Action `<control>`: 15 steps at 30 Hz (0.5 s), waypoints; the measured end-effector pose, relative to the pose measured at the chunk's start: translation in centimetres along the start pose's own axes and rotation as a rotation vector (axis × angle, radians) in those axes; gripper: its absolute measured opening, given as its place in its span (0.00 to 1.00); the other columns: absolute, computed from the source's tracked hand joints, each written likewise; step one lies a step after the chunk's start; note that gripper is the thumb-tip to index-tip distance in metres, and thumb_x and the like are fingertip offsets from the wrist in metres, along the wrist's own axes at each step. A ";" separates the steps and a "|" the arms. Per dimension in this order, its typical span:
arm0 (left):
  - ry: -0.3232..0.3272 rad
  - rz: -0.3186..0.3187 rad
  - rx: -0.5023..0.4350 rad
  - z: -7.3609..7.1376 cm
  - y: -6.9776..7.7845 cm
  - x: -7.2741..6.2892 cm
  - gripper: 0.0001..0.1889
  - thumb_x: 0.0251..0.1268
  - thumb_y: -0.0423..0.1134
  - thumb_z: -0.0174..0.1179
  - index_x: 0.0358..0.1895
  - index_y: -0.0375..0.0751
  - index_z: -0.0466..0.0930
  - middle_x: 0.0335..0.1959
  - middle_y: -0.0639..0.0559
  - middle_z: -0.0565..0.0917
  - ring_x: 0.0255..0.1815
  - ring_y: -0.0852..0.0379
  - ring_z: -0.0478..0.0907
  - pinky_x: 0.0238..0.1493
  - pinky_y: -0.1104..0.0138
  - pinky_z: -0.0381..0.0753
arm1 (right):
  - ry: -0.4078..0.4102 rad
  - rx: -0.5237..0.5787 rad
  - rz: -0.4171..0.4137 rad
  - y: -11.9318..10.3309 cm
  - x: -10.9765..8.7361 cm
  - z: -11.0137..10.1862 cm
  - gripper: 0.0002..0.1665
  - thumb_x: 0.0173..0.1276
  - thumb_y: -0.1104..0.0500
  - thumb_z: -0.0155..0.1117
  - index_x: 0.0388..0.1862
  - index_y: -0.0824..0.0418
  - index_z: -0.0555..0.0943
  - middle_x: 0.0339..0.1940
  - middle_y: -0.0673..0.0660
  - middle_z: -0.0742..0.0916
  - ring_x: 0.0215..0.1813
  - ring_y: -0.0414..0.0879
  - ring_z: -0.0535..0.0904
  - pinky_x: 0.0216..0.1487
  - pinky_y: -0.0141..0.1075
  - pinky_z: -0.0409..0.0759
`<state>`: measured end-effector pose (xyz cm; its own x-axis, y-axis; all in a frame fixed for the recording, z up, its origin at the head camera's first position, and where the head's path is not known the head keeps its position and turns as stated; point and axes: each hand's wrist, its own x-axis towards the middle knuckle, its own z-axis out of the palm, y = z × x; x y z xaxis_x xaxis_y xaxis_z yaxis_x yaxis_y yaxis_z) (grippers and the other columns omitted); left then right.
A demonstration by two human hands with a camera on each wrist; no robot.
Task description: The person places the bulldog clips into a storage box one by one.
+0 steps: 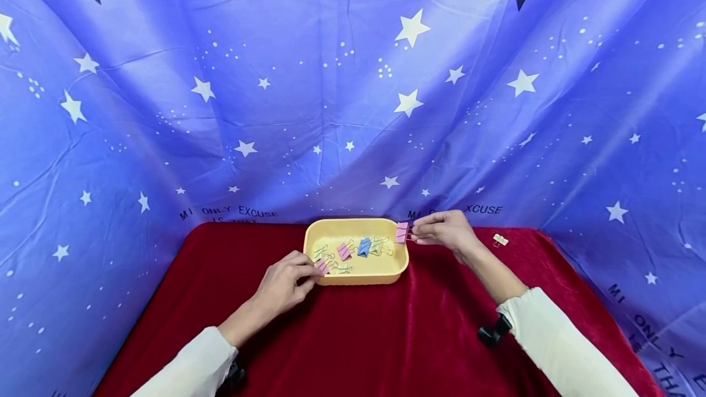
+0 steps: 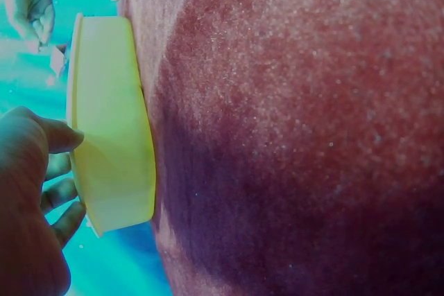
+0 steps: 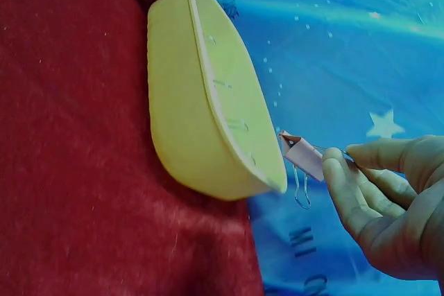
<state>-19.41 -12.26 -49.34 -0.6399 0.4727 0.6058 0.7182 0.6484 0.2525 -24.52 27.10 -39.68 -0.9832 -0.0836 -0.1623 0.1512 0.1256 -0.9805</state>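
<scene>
A yellow plastic tray point(image 1: 358, 279) stands near the back of the table with several binder clips in it. Among them are a blue binder clip point(image 1: 364, 247), a pink binder clip point(image 1: 345, 250) and another pink binder clip point(image 1: 323, 266) by the left front corner. My left hand point(image 1: 287, 282) grips the tray's left end, thumb outside the rim and fingers over it. Just beyond the right end, my right hand point(image 1: 445, 231) pinches a third pink binder clip point(image 3: 303, 157) by one wire handle. Its other handle point(image 3: 302, 188) hangs free beside the tray's rim.
A pale yellow binder clip point(image 1: 500, 239) lies on the red cloth point(image 1: 364, 336) at the back right. Close behind the tray rises a blue curtain point(image 1: 331, 109) printed with stars, which also runs along both sides.
</scene>
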 end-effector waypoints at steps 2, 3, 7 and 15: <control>0.005 0.004 0.001 0.0 -0.1 0.0 0.13 0.56 0.27 0.82 0.40 0.50 0.99 0.39 0.58 0.93 0.46 0.59 0.86 0.44 0.63 0.91 | -0.009 -0.036 -0.008 -0.3 0.3 0.8 0.24 0.73 0.76 0.72 0.64 0.87 0.81 0.38 0.60 0.97 0.37 0.42 0.96 0.50 0.40 0.95; 0.009 0.007 0.002 0.0 -0.1 0.0 0.13 0.55 0.27 0.82 0.40 0.50 0.99 0.39 0.59 0.92 0.46 0.59 0.86 0.43 0.63 0.91 | -0.019 -0.056 -0.013 -0.4 0.4 1.1 0.23 0.73 0.76 0.72 0.64 0.86 0.82 0.38 0.61 0.97 0.38 0.43 0.96 0.51 0.41 0.95; 0.020 0.019 0.004 0.0 -0.1 0.0 0.13 0.54 0.27 0.83 0.39 0.50 0.99 0.38 0.59 0.92 0.45 0.59 0.86 0.43 0.64 0.91 | -0.052 -0.141 -0.023 -0.7 1.1 2.5 0.21 0.72 0.76 0.71 0.62 0.86 0.83 0.39 0.63 0.96 0.37 0.44 0.95 0.51 0.43 0.96; 0.006 0.011 -0.005 -0.2 0.1 0.0 0.12 0.55 0.29 0.83 0.38 0.51 0.98 0.39 0.61 0.92 0.47 0.60 0.86 0.46 0.64 0.92 | -0.067 -0.242 -0.040 -0.8 2.3 5.1 0.15 0.70 0.76 0.72 0.54 0.82 0.88 0.43 0.69 0.96 0.35 0.44 0.94 0.51 0.45 0.96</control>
<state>-19.30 -12.34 -49.20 -0.6301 0.4766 0.6130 0.7269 0.6398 0.2497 -26.37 21.77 -39.80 -0.9776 -0.1579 -0.1393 0.0759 0.3528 -0.9326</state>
